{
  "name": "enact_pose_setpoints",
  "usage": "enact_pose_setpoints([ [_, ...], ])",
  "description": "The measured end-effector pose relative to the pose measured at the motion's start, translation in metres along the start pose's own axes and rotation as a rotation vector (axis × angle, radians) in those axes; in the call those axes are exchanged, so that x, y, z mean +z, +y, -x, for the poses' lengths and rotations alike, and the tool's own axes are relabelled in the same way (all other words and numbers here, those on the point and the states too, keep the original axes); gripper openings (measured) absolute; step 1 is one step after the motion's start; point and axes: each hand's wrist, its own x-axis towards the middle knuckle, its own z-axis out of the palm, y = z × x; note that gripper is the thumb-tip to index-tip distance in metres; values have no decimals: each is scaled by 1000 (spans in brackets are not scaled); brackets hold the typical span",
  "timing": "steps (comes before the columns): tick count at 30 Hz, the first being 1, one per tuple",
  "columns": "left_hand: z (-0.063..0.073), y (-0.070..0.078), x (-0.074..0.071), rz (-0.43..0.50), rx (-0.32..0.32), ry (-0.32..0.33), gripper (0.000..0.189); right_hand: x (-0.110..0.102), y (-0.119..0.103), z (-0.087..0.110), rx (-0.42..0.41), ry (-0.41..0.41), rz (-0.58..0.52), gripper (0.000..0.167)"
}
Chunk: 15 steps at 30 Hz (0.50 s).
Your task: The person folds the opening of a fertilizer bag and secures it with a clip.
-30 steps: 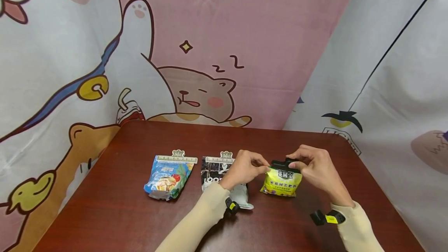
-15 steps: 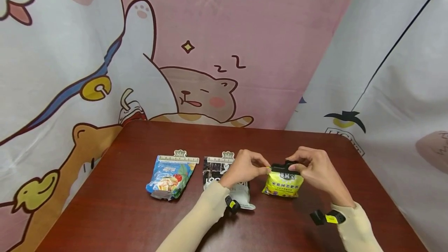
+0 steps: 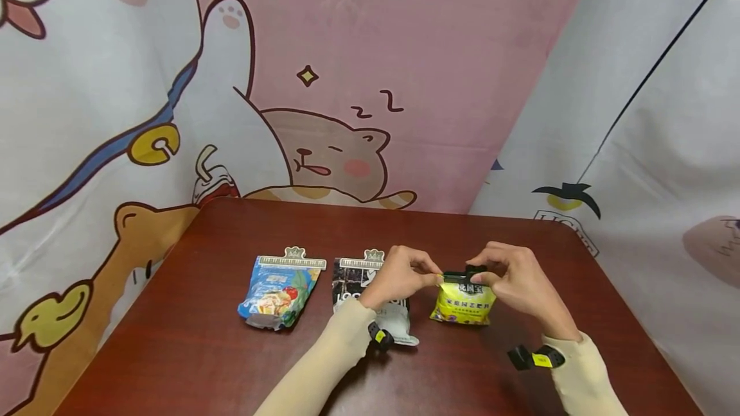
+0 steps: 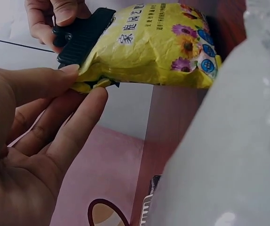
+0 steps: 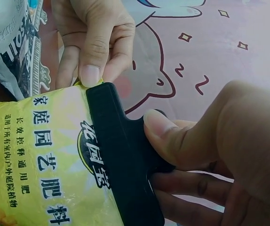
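Note:
A yellow bag (image 3: 462, 305) with flower pictures and Chinese print stands on the right part of the table. Across its top edge sits a black bag clip (image 5: 121, 155). My right hand (image 3: 514, 278) pinches the clip's handle between thumb and fingers, as the right wrist view shows close up. At the bag's upper left corner, my left hand (image 3: 401, 278) pinches the yellow film (image 4: 95, 84) between thumb and fingers, right beside the clip's end. My left forearm and hand partly cover a black and white bag (image 3: 399, 323) in the head view.
Left of my arm lies a blue food bag (image 3: 280, 294) with a pale clip (image 3: 293, 260) along its top. The black and white bag carries a similar pale clip (image 3: 361, 263). All stand on a dark red table (image 3: 185, 352). A cartoon-printed cloth (image 3: 439, 69) hangs behind.
My right hand has shifted slightly left along the top of the yellow bag, and the clip sits a little differently under it. The left hand keeps its pinch at the corner.

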Motion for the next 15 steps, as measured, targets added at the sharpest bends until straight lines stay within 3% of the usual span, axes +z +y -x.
enact_pose_setpoints([
  [9, 2, 0, -2, -11, 7, 5, 3, 0, 1, -1, 7, -73, -2, 26],
  [15, 0, -2, 1, -17, 8, 7, 3, -4, 9, 1, 66, -147, -91, 24],
])
